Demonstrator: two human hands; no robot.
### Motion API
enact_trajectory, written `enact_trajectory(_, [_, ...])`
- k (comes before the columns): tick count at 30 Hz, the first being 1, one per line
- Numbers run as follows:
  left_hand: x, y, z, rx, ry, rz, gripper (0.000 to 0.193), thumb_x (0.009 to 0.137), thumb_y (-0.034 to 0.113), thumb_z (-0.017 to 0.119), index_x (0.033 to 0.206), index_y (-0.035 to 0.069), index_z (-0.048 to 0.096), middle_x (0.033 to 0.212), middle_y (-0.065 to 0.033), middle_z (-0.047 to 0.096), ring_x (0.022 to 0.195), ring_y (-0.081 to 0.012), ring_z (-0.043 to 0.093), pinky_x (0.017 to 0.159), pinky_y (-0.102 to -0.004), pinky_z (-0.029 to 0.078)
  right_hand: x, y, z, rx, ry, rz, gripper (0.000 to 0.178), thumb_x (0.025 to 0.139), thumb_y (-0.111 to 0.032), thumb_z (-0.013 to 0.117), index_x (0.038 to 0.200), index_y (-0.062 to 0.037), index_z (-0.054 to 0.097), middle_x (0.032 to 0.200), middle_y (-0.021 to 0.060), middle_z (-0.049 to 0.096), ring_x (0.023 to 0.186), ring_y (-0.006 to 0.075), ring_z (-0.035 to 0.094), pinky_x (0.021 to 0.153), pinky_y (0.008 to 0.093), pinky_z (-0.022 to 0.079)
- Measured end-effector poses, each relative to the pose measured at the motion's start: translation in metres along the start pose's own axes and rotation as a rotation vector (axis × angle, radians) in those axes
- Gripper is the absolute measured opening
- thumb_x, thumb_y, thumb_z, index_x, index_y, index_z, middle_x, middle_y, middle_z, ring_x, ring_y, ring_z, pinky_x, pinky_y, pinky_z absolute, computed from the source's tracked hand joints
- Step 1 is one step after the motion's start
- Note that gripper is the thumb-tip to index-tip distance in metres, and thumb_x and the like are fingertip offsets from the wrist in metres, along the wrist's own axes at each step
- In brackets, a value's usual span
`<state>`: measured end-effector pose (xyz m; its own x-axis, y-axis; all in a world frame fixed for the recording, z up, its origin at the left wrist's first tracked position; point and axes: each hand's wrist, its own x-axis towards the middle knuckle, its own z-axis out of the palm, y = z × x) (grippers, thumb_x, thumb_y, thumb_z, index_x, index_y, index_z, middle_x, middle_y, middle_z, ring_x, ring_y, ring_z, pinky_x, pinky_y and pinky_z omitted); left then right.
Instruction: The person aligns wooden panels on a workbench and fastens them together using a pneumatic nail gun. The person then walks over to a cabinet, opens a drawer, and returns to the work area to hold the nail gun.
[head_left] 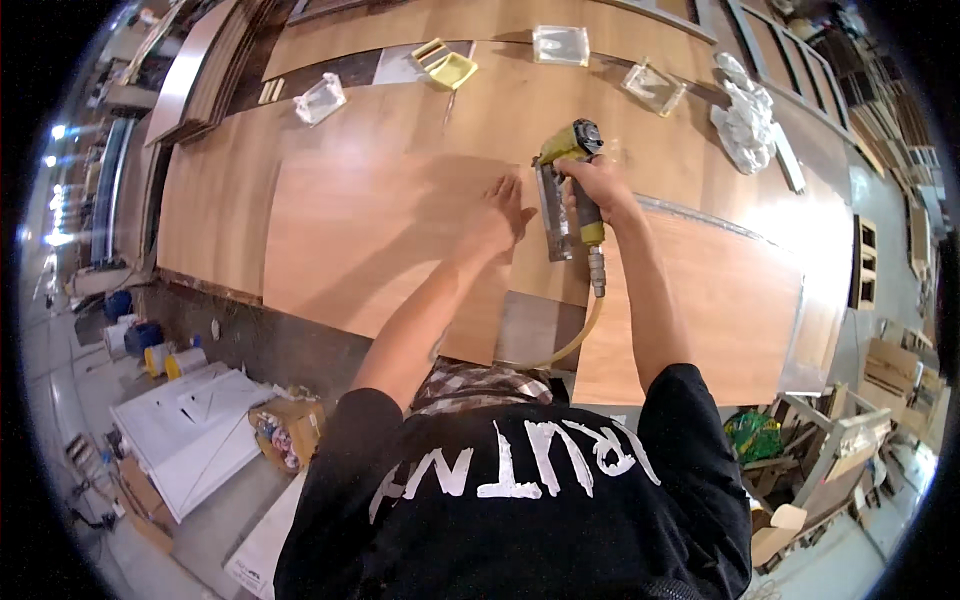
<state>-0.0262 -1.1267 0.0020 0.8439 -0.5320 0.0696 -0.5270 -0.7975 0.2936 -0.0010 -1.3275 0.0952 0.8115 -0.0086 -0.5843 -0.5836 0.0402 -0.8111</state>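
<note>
My right hand point(597, 188) grips a yellow and black pneumatic nail gun point(574, 145) by its handle. An air hose point(590, 325) runs from a metal coupling at the handle's lower end back toward my waist. The gun's magazine stands over the strip between two wood-toned panels; whether its nose touches wood I cannot tell. My left hand point(507, 212) lies flat, fingers spread, near the right edge of the left wooden panel point(370, 240). On the other side of the gun is the right wooden panel point(690, 310). Both lie on larger wood-grain boards point(215, 210).
Along the far side sit clear plastic boxes point(561, 46), a yellow tray point(447, 66) and crumpled white plastic point(745, 115). Stacked boards point(200, 75) rise at the far left. White sheets point(185, 425) and a carton point(287, 432) are on the floor; a wooden frame point(835, 435) stands right.
</note>
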Motion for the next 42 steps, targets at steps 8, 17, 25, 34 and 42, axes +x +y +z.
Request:
enact_trajectory(8, [0.007,0.003,-0.007,-0.035,-0.035,-0.008,0.056,0.091,0.032,0.051,0.130,-0.007,0.042,0.135,-0.0256,0.044,0.127,-0.0368,0.041,0.104,-0.0407,0.036,0.016,0.014,-0.001,-0.033,-0.060,-0.027,0.014,0.085,-0.014,0.062,0.082,-0.0014,0.056,0.052,0.0050,0.054,0.038,0.0132,0.050,0.036,0.0270,0.043])
enact_trajectory(17, [0.009,0.015,-0.026,0.011,-0.193,-0.083,0.059,0.093,0.036,0.047,0.135,-0.004,0.038,0.141,-0.0225,0.037,0.132,-0.0334,0.035,0.108,-0.0394,0.031,0.008,0.008,0.004,-0.021,-0.016,0.000,0.021,0.085,-0.016,0.064,0.072,-0.0022,0.055,0.052,0.0051,0.054,0.039,0.0131,0.051,0.036,0.0264,0.043])
enact_trajectory(25, [0.005,0.007,-0.012,-0.013,-0.168,-0.059,0.064,0.092,0.038,0.048,0.138,-0.004,0.034,0.144,-0.0205,0.034,0.134,-0.0318,0.031,0.108,-0.0397,0.031,0.004,0.007,0.010,-0.043,-0.007,-0.054,0.019,0.084,-0.016,0.063,0.073,-0.0026,0.055,0.053,0.0049,0.054,0.040,0.0132,0.051,0.036,0.0271,0.043])
enact_trajectory(34, [0.002,0.004,-0.009,-0.044,-0.014,0.003,0.063,0.088,0.035,0.055,0.134,-0.006,0.039,0.139,-0.0224,0.040,0.130,-0.0344,0.037,0.104,-0.0403,0.036,0.003,0.005,0.011,-0.072,-0.005,-0.010,0.016,0.085,-0.015,0.062,0.079,-0.0020,0.055,0.053,0.0047,0.053,0.040,0.0121,0.051,0.035,0.0265,0.042])
enact_trajectory(42, [0.006,0.009,-0.021,-0.077,-0.174,-0.086,0.063,0.091,0.037,0.050,0.136,-0.004,0.036,0.143,-0.0208,0.035,0.134,-0.0325,0.032,0.108,-0.0402,0.029,0.003,0.009,0.011,-0.049,-0.002,-0.020,0.015,0.085,-0.015,0.061,0.082,-0.0020,0.054,0.053,0.0049,0.053,0.039,0.0126,0.051,0.035,0.0267,0.043])
